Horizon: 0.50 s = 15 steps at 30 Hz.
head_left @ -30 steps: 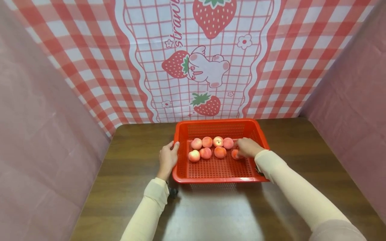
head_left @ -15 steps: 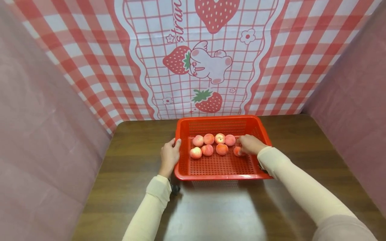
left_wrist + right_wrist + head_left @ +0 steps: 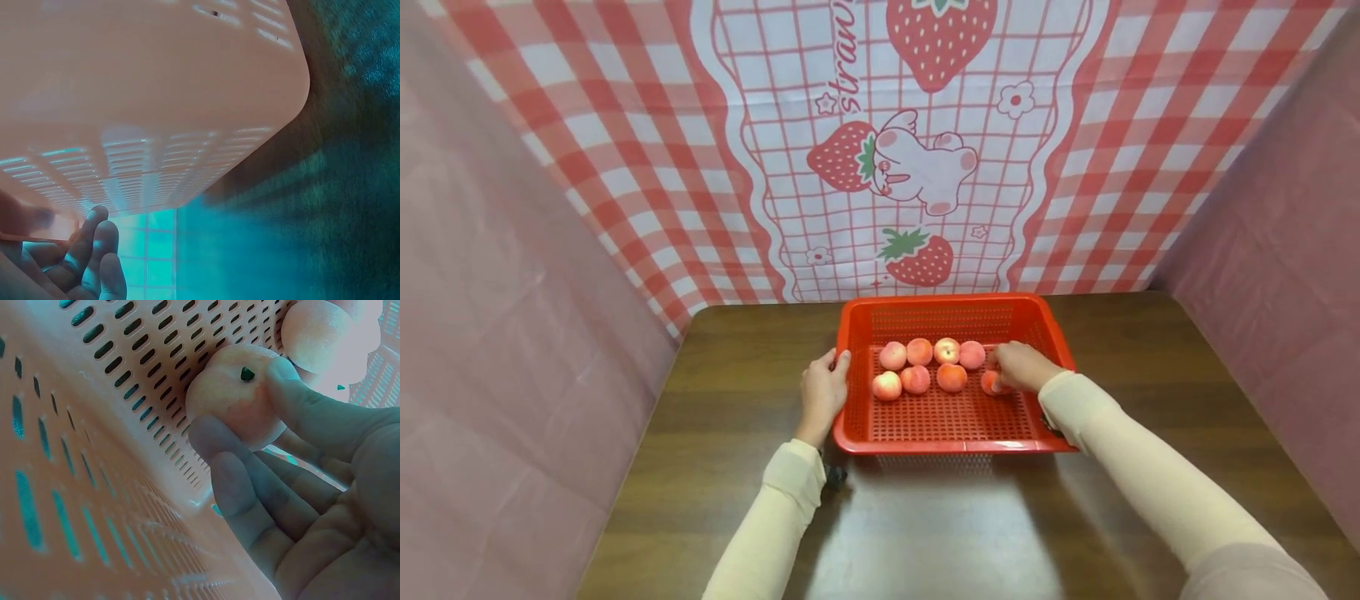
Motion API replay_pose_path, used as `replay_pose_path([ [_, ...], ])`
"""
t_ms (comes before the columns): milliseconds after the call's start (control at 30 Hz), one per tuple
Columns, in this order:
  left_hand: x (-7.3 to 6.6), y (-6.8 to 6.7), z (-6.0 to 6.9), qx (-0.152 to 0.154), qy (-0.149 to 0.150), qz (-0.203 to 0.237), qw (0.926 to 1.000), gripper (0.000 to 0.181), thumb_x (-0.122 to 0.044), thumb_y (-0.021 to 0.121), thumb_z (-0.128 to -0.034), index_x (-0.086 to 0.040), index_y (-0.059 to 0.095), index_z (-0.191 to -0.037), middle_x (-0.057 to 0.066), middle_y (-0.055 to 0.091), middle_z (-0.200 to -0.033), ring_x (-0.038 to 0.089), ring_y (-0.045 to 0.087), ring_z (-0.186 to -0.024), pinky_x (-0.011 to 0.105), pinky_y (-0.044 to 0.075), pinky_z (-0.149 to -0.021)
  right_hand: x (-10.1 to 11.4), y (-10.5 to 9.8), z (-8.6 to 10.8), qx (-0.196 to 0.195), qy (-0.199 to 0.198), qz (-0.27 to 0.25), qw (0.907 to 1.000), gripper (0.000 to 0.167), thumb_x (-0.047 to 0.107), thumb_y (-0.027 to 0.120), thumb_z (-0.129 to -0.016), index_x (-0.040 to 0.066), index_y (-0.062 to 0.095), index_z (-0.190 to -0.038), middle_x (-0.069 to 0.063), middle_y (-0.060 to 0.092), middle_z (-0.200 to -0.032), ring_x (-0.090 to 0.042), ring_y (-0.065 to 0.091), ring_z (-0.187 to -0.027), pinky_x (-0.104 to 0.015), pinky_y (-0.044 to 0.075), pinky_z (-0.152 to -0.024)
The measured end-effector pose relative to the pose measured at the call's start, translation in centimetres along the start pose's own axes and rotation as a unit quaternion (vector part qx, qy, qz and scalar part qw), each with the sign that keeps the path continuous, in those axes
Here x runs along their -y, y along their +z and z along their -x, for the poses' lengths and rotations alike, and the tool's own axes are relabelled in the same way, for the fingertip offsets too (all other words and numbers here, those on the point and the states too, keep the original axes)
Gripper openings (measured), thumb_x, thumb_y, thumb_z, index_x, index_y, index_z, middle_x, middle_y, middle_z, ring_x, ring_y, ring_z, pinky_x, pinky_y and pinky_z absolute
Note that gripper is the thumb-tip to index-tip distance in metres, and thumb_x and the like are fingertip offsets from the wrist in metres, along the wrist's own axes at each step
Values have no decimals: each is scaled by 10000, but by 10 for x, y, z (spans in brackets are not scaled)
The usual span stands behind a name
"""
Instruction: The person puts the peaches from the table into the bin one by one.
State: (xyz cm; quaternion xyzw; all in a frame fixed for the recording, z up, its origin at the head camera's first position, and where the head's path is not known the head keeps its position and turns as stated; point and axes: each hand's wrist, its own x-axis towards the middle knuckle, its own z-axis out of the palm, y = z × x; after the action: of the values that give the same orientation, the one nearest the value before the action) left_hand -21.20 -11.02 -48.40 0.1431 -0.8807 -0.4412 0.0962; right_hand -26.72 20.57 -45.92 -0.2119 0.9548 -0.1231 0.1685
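Note:
A red perforated plastic basket (image 3: 955, 447) stands on the table, its long side toward me. Its left rim is in the grip of my left hand (image 3: 822, 392), thumb on top; in the left wrist view the fingers (image 3: 106, 244) bend below the rim beside the slotted outer wall. Inside the basket's right end, my right hand (image 3: 1024, 367) holds a peach (image 3: 989, 383) between thumb and fingers. The right wrist view shows that peach (image 3: 225, 394) at the basket floor, stem spot facing up. Several other peaches (image 3: 951, 378) lie in two rows to its left.
Brown wooden tabletop (image 3: 730, 400) surrounds the basket. A checked strawberry-print cloth (image 3: 917, 167) hangs right behind it, and pink curtains (image 3: 497, 333) close off both sides. The basket's front floor strip (image 3: 940, 427) shows bare mesh.
The head view has shifted slightly. Both hands, the basket and the peaches keep their places relative to one another, as far as I can see.

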Motion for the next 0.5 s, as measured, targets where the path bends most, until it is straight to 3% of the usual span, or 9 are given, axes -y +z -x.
replay_pose_path([
  [333, 3, 1, 3, -16, 115, -101, 9999, 402, -351, 576, -961, -97, 665, -1259, 181, 690, -1185, 399, 652, -1058, 512, 490, -928, -1, 5, 1, 130, 204, -124, 9996, 107, 83, 783, -779, 96, 677, -773, -4, 525, -658, -173, 484, -653, -287, 400, -642],
  [500, 3, -1, 1, -60, 181, -84, 9998, 414, -355, 575, -960, -83, 662, -1260, 193, 687, -1181, 405, 653, -1050, 511, 492, -931, -1, 2, 1, -22, 71, -90, 9999, 75, 72, 766, -782, 89, 700, -812, -9, 546, -670, -177, 488, -652, -296, 403, -644],
])
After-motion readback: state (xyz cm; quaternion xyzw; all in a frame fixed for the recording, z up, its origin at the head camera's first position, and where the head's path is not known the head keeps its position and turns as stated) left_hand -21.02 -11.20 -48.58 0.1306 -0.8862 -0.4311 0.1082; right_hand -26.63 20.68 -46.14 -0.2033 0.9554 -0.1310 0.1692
